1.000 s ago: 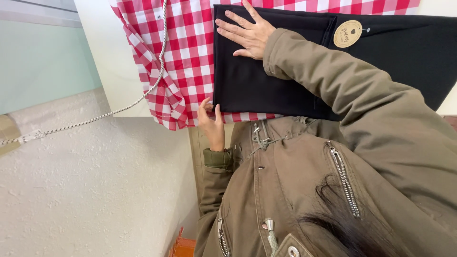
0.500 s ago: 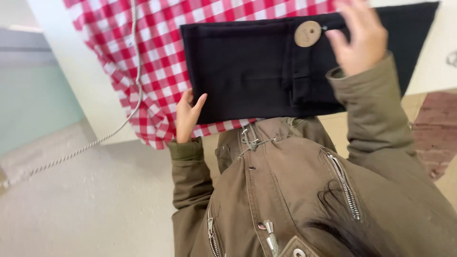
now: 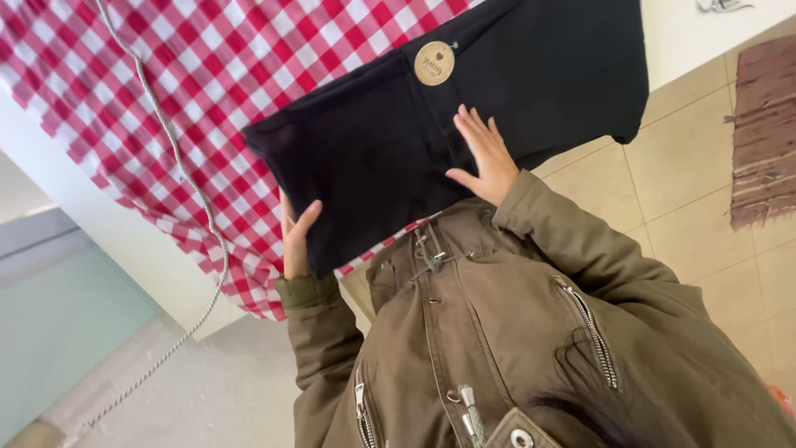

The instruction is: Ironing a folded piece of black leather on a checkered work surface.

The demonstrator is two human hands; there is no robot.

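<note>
A folded black garment (image 3: pixel 390 141) with a round tan tag (image 3: pixel 434 63) lies on a red-and-white checked tablecloth (image 3: pixel 207 75). My right hand (image 3: pixel 485 158) lies flat on the garment near its lower edge, fingers spread. My left hand (image 3: pixel 294 236) grips the garment's lower left corner, thumb on top. Both arms wear olive-brown jacket sleeves (image 3: pixel 580 249), and the zipped jacket front (image 3: pixel 464 332) fills the lower part of the view.
A twisted white cord (image 3: pixel 178 166) runs across the cloth and down to the floor. Beige floor tiles (image 3: pixel 688 199) lie to the right, with a brown woven rug (image 3: pixel 767 124) at the right edge. A pale green panel (image 3: pixel 58 323) stands at lower left.
The view has tilted and swung. My right hand has come from the garment's far right side, past the tag, to its lower middle. My left hand now grips the corner.
</note>
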